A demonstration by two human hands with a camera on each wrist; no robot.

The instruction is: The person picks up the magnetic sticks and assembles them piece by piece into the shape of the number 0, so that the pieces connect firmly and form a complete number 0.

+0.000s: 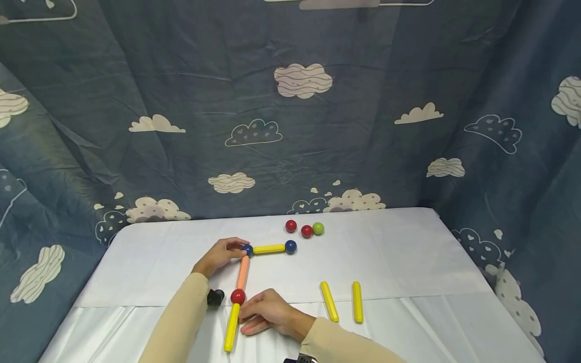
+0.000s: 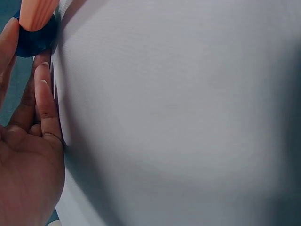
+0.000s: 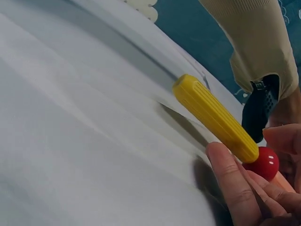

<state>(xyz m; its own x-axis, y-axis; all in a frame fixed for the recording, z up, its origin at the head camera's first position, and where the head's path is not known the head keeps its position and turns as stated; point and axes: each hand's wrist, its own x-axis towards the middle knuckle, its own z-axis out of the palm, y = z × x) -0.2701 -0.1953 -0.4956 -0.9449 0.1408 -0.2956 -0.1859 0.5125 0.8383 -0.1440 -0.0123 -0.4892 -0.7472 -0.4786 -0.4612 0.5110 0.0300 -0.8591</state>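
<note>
A chain of sticks and balls lies on the white-covered table. My left hand (image 1: 223, 258) pinches the blue ball (image 1: 247, 250) at its corner; in the left wrist view that ball sits between thumb and fingers. From this ball a yellow stick (image 1: 269, 249) runs right to a second blue ball (image 1: 291, 246), and an orange stick (image 1: 243, 273) runs down to a red ball (image 1: 238, 296). Another yellow stick (image 1: 231, 327) extends from the red ball toward me. My right hand (image 1: 271, 314) is just right of that joint, fingers loosely extended, fingertips beside the stick and red ball.
Two loose yellow sticks (image 1: 329, 301) lie right of my right hand. Near the back edge are two more red balls (image 1: 306, 231) and a green ball (image 1: 318, 228). A dark cloud-printed curtain (image 1: 254, 166) hangs behind the table (image 1: 399, 257).
</note>
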